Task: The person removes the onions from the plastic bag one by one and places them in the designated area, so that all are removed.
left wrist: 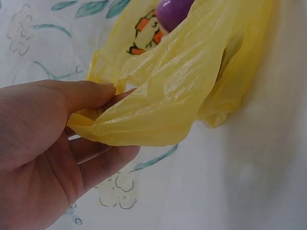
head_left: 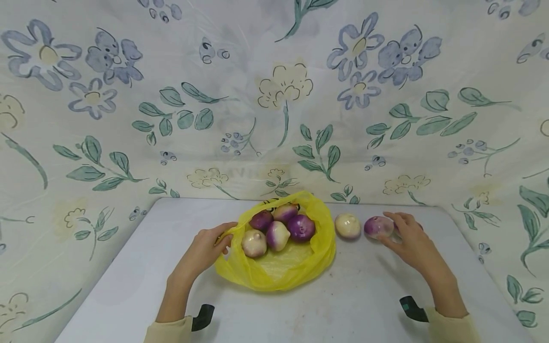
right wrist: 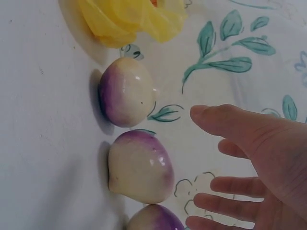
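Observation:
My left hand (head_left: 210,245) pinches the rim of a thin yellow plastic bag (left wrist: 158,105) between thumb and fingers. The bag (head_left: 274,283) lies wide-mouthed on the table, with several purple-and-white turnips (head_left: 278,236) inside toward its back. To its right, a mostly cream turnip (head_left: 348,226) and a purple-tinged turnip (head_left: 377,227) sit on the tabletop. My right hand (head_left: 407,238) hovers at the second one, fingers spread apart and nothing gripped. In the right wrist view, a third turnip (right wrist: 156,220) shows at the bottom edge; in the head view the hand mostly hides it.
The white table (head_left: 343,295) has small specks and smudges on its surface. Behind it hangs a floral cloth (head_left: 240,105) that reaches down to the table's back edge. Dark wrist-camera mounts (head_left: 413,308) stick out near both sleeves.

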Demonstrator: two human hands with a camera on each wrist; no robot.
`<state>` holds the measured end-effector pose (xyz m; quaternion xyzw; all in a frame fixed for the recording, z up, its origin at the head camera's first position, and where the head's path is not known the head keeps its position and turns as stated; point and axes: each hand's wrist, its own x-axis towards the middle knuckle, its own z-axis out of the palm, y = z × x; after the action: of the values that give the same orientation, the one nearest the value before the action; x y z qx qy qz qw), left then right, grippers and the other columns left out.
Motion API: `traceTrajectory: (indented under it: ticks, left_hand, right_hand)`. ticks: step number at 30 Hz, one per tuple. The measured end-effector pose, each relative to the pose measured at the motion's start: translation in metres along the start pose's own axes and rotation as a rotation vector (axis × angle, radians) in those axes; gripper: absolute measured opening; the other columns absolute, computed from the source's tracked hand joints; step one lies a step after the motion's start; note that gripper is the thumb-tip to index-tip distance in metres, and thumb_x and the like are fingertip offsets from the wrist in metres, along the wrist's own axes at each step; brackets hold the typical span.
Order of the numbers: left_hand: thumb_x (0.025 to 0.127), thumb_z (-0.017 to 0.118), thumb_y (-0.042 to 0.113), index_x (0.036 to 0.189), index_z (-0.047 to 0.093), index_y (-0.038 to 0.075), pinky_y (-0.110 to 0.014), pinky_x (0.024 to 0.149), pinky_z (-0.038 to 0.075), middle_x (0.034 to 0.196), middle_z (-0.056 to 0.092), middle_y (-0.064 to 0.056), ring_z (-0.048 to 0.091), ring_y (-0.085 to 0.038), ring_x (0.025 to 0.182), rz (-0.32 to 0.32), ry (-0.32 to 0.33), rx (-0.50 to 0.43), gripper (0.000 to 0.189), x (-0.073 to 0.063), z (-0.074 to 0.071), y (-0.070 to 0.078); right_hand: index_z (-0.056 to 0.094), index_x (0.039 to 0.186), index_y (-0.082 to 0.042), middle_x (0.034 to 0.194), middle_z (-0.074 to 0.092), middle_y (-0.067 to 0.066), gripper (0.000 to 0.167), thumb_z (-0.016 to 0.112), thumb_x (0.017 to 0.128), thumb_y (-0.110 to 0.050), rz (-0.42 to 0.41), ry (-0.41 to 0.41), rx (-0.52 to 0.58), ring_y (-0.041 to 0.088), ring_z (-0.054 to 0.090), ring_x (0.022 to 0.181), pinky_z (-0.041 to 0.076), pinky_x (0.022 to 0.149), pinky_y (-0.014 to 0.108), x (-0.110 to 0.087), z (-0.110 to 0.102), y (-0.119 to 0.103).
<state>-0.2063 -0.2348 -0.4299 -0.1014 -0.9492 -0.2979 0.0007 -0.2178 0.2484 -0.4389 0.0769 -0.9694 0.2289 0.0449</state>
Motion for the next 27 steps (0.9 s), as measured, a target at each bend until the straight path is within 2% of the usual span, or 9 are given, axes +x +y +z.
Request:
traceTrajectory:
  ticks: [12, 20, 27]
  left_hand:
    - [0.098, 0.059, 0.013, 0.137, 0.056, 0.012, -0.021, 0.062, 0.048, 0.084, 0.067, -0.003, 0.058, -0.01, 0.067, 0.001, 0.0, -0.001, 0.039, -0.0005, -0.0008, 0.0006]
    - [0.099, 0.058, 0.013, 0.137, 0.056, 0.013, -0.021, 0.061, 0.047, 0.084, 0.067, -0.004, 0.058, -0.01, 0.067, -0.011, -0.002, 0.004, 0.039, -0.0008, -0.0005, 0.0006]
    - [0.098, 0.058, 0.013, 0.137, 0.056, 0.012, -0.021, 0.062, 0.048, 0.083, 0.067, -0.003, 0.058, -0.01, 0.067, 0.006, 0.001, 0.002, 0.039, -0.0002, 0.0, 0.0002]
  right_hand:
    - [0.039, 0.146, -0.008, 0.142, 0.037, 0.032, 0.069, 0.068, 0.091, -0.036, -0.019, 0.007, 0.003, 0.053, 0.046, 0.124, 0.04, 0.095, 0.07, -0.001, -0.0037, 0.0078]
    - [0.039, 0.145, -0.009, 0.142, 0.038, 0.032, 0.067, 0.068, 0.091, -0.036, -0.028, -0.006, -0.003, 0.053, 0.048, 0.121, 0.042, 0.092, 0.07, -0.0006, -0.0012, 0.0029]
    - [0.039, 0.146, -0.012, 0.144, 0.037, 0.03, 0.067, 0.068, 0.091, -0.036, -0.034, -0.023, 0.002, 0.054, 0.049, 0.122, 0.042, 0.091, 0.071, -0.0033, 0.0007, -0.0019]
